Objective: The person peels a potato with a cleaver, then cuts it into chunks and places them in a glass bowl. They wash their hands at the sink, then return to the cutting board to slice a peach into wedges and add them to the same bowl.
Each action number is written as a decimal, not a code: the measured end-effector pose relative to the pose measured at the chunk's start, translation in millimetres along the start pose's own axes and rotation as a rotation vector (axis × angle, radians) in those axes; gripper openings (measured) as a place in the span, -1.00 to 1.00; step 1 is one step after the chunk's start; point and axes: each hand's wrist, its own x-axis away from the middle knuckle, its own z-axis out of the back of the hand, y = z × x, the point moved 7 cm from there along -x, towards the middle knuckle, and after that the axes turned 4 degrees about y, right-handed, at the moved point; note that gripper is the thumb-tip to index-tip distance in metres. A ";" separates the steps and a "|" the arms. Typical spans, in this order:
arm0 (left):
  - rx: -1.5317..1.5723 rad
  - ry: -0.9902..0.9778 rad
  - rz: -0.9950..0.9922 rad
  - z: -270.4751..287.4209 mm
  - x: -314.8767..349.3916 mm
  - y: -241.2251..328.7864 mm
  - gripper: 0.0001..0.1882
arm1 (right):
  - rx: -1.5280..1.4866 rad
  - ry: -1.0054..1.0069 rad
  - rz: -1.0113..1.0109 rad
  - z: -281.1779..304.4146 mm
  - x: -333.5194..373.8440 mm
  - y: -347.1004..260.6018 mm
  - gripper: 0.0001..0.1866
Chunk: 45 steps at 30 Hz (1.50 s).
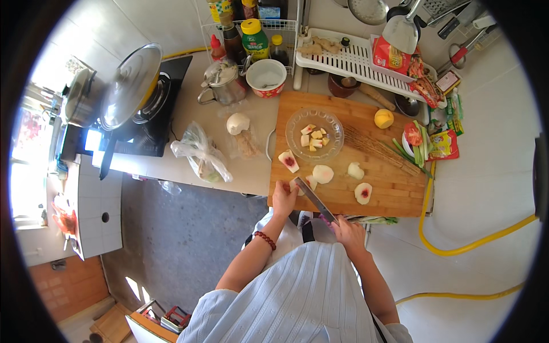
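My right hand (350, 233) is closed around the handle of a kitchen knife (314, 199), its blade slanting up and left over the front edge of the wooden cutting board (394, 197). Near the blade's tip, my left hand (284, 198) grips a pale piece of peeled peach (295, 184). Another peach piece (289, 161) with a dark red centre lies just beyond that hand. More peeled pieces rest to the right, among them a rounded one (323, 174) and one with a red middle (363, 193). A clear glass bowl (339, 137) holds several cut chunks (314, 137).
Dry brown stalks (377, 146) and a yellow fruit (384, 119) occupy the board's right side. To the left are a knotted plastic bag (203, 154), a metal pot (223, 86) and a wok (131, 86) on the stove. A yellow hose (452, 251) curves at right.
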 end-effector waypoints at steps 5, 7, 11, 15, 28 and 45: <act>-0.080 -0.004 -0.012 3.0 2.3 15.4 -0.69 | -0.005 -0.095 0.003 4.1 -9.1 -4.0 -0.80; -0.096 -0.003 -0.018 2.7 2.0 16.9 -0.69 | 0.029 -0.160 -0.015 -3.7 -13.1 -6.8 -0.81; -0.074 -0.023 -0.032 0.3 0.7 16.8 -0.71 | 0.054 -0.199 -0.040 -26.5 -16.5 -9.3 -0.82; 0.156 -0.062 -0.027 -2.6 -3.1 -15.6 -0.76 | 0.025 -0.151 -0.044 -31.2 -16.4 -7.4 -0.82; 0.491 -0.211 0.263 15.7 14.5 1.0 -0.79 | -0.099 0.099 -0.046 -9.2 -0.7 4.6 -0.81; 0.342 -0.233 -0.070 -28.1 -99.0 131.0 -0.73 | -0.097 0.347 -0.045 43.0 3.6 23.4 -0.86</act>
